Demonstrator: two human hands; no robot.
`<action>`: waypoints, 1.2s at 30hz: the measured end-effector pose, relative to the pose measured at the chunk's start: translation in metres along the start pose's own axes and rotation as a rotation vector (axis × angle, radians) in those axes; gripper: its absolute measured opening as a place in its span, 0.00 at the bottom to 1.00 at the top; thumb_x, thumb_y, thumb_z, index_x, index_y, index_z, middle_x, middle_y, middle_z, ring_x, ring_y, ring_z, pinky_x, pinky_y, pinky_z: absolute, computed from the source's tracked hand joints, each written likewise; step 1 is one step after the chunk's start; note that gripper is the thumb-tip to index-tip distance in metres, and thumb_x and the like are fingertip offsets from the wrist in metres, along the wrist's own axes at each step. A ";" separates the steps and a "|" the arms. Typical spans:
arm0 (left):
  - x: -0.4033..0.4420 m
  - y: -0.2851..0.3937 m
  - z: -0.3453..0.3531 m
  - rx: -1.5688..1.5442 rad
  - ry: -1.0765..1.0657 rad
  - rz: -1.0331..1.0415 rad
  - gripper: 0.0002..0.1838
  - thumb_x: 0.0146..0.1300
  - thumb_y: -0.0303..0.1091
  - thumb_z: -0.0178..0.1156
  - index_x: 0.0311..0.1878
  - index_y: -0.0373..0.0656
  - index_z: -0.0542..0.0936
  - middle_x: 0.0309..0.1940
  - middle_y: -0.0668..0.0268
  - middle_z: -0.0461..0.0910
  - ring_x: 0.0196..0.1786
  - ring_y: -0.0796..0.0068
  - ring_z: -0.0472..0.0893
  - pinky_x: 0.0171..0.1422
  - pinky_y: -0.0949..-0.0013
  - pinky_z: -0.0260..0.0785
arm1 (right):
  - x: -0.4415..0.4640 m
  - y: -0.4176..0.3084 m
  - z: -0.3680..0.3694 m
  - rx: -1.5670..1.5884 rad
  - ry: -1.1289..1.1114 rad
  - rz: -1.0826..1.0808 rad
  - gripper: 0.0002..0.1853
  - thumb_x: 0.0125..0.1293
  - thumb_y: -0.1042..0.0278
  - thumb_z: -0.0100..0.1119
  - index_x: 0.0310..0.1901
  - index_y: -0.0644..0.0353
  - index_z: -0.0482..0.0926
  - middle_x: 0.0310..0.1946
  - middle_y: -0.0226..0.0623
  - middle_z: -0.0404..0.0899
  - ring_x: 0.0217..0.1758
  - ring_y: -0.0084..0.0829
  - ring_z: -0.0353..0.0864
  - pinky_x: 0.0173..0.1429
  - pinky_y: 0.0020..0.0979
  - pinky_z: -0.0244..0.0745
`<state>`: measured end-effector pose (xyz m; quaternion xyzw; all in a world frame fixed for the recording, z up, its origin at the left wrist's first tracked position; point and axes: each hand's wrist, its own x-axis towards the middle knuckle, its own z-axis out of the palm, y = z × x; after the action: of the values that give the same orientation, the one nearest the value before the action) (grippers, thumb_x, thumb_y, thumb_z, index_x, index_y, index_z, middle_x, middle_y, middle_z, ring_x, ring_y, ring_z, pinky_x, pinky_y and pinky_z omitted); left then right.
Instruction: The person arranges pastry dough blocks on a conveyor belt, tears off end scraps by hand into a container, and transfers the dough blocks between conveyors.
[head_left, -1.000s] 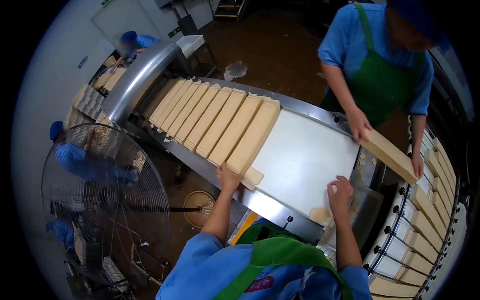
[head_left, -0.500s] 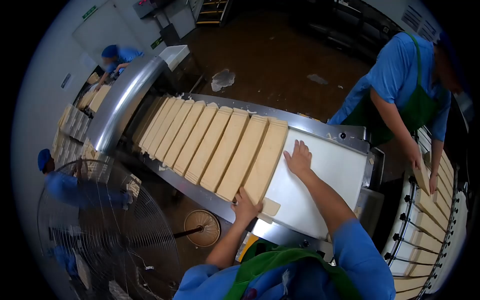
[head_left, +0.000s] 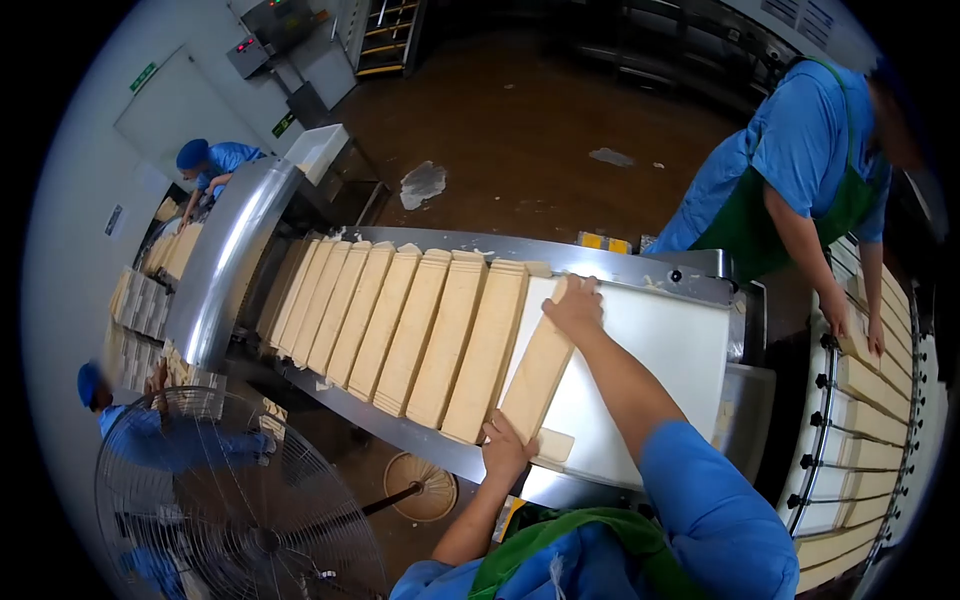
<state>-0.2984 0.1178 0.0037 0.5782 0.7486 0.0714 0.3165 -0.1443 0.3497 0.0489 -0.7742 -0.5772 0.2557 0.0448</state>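
Note:
My left hand (head_left: 506, 452) grips the near end of a long pale dough slab (head_left: 541, 372). The far end of the same slab is under my right hand (head_left: 575, 308), whose fingers curl over it. This slab lies slightly turned on the white conveyor belt (head_left: 655, 350), apart from its neighbour. To its left, several like slabs, such as this dough slab (head_left: 485, 350), lie side by side, their ends showing thin layers. A small flat dough piece (head_left: 553, 447) rests on the belt beside my left hand.
A curved metal cover (head_left: 235, 260) spans the belt's left end. At the lower left stands a large wire fan (head_left: 240, 500). A co-worker in a green apron (head_left: 840, 190) handles slabs on a second conveyor (head_left: 800, 470) at right. Other people (head_left: 215, 165) work at far left.
The end slab has come away from the row and turned slightly. My right hand has gone from the bare belt to the slab's far end. The view has shifted a little.

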 end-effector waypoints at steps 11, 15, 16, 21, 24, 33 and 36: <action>-0.008 0.106 0.042 -0.153 -0.042 0.425 0.42 0.47 0.37 0.71 0.61 0.35 0.57 0.51 0.35 0.61 0.43 0.34 0.75 0.48 0.48 0.73 | -0.047 0.220 -0.051 0.115 0.497 0.394 0.52 0.49 0.39 0.63 0.63 0.76 0.55 0.70 0.64 0.42 0.70 0.56 0.56 0.66 0.47 0.63; -0.035 0.153 0.064 -0.153 0.031 0.609 0.37 0.48 0.30 0.68 0.61 0.36 0.61 0.55 0.34 0.59 0.52 0.36 0.70 0.59 0.50 0.66 | -0.094 0.281 -0.091 0.474 0.653 0.512 0.48 0.46 0.48 0.68 0.61 0.73 0.57 0.65 0.64 0.51 0.69 0.57 0.55 0.67 0.46 0.61; -0.040 0.160 0.075 -0.209 0.058 0.640 0.38 0.48 0.27 0.68 0.62 0.38 0.61 0.57 0.37 0.56 0.54 0.38 0.68 0.61 0.52 0.65 | -0.116 0.299 -0.103 0.633 0.737 0.518 0.45 0.45 0.52 0.70 0.59 0.73 0.59 0.60 0.64 0.57 0.67 0.58 0.57 0.68 0.46 0.60; -0.108 0.237 0.112 -0.264 -0.088 0.822 0.42 0.45 0.18 0.66 0.66 0.44 0.60 0.65 0.43 0.45 0.64 0.40 0.59 0.67 0.56 0.59 | -0.243 0.422 -0.143 0.651 1.001 0.627 0.42 0.48 0.53 0.67 0.59 0.71 0.59 0.58 0.63 0.60 0.61 0.57 0.65 0.64 0.46 0.65; -0.160 0.279 0.123 -0.231 -0.251 1.007 0.43 0.43 0.19 0.67 0.66 0.44 0.61 0.66 0.43 0.45 0.65 0.40 0.58 0.68 0.57 0.59 | -0.328 0.491 -0.164 0.654 1.080 0.819 0.43 0.49 0.51 0.65 0.60 0.70 0.58 0.56 0.61 0.62 0.56 0.57 0.71 0.60 0.47 0.70; -0.273 0.354 0.184 -0.297 -0.790 1.380 0.44 0.48 0.27 0.72 0.67 0.41 0.60 0.62 0.47 0.55 0.60 0.45 0.67 0.61 0.58 0.67 | -0.444 0.671 -0.181 0.122 0.604 1.192 0.35 0.62 0.39 0.41 0.52 0.68 0.76 0.55 0.52 0.75 0.63 0.50 0.65 0.66 0.51 0.53; -0.288 0.370 0.206 -0.229 -0.730 1.500 0.42 0.50 0.27 0.71 0.68 0.40 0.59 0.62 0.47 0.55 0.60 0.47 0.67 0.60 0.58 0.67 | -0.444 0.719 -0.189 0.104 0.593 1.171 0.33 0.67 0.44 0.33 0.53 0.66 0.76 0.54 0.50 0.76 0.64 0.51 0.63 0.68 0.51 0.49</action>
<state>0.1580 -0.0791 0.1290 0.8735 0.0050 0.1466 0.4641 0.4763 -0.2516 0.1037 -0.9948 -0.0108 0.0412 0.0926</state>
